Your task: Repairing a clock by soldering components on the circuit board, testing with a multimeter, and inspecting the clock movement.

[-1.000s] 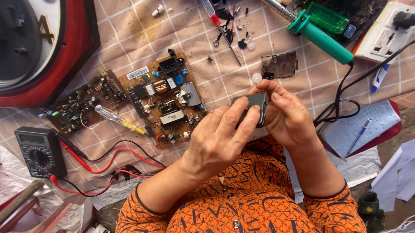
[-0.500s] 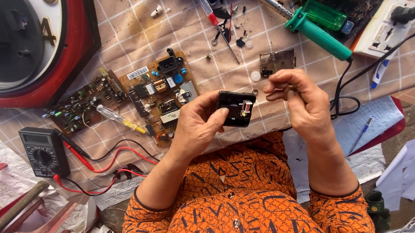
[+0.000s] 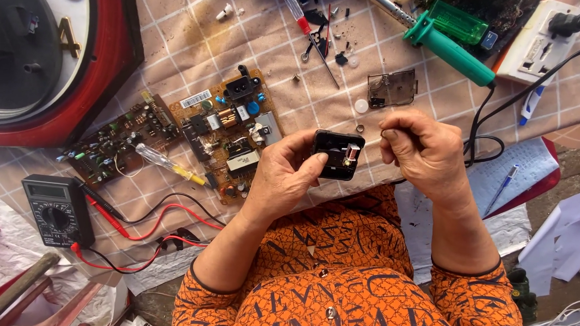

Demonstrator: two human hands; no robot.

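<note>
Head view, left to right. Red-rimmed wall clock point(image 3: 110, 61) lies at far left; below it a black multimeter point(image 3: 57, 209) with red and black leads trailing right. Two circuit boards, a dark one point(image 3: 116, 140) and a brown one point(image 3: 229, 133), sit side by side, a clear-handled screwdriver point(image 3: 169, 164) resting across them.

Left hand point(image 3: 283, 176) grips the small black clock movement point(image 3: 338, 155) above the lap, open side up, thumb on its near edge. Right hand point(image 3: 423, 150) is just beside it, fingers pinched narrow; what they pinch is too small to tell. Clear plastic cover point(image 3: 391, 89) lies on the checked cloth point(image 3: 177, 38) beyond, green soldering iron point(image 3: 451, 49) further right.

Judgement: hold the movement level and steady, work over the cloth so that loose bits cannot drop, and bring the pinched fingers in square, without force.
</note>
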